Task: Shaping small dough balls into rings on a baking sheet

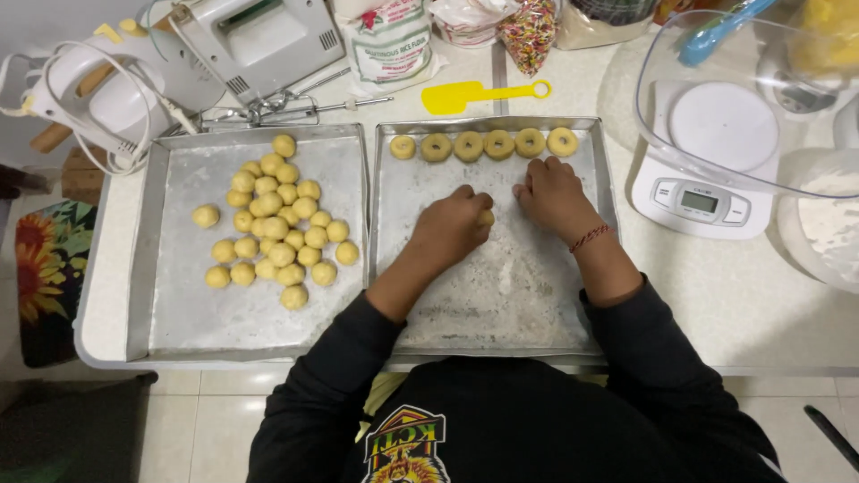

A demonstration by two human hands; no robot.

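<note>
My left hand [452,225] is curled around a small yellow dough ball [486,216] on the floured right-hand metal tray [501,295]. My right hand [550,192] rests beside it on the same tray, fingers bent down against the floured surface, almost touching the left hand. Along that tray's far edge lies a row of several ring-shaped dough pieces [483,144]. The left-hand metal tray [179,304] carries a heap of several round dough balls [277,224].
A white hand mixer [134,80] with loose beaters lies behind the left tray. A yellow scraper [465,95], a flour bag [389,45] and a sprinkles bag [528,31] sit at the back. A kitchen scale [707,170] under a clear bowl stands right.
</note>
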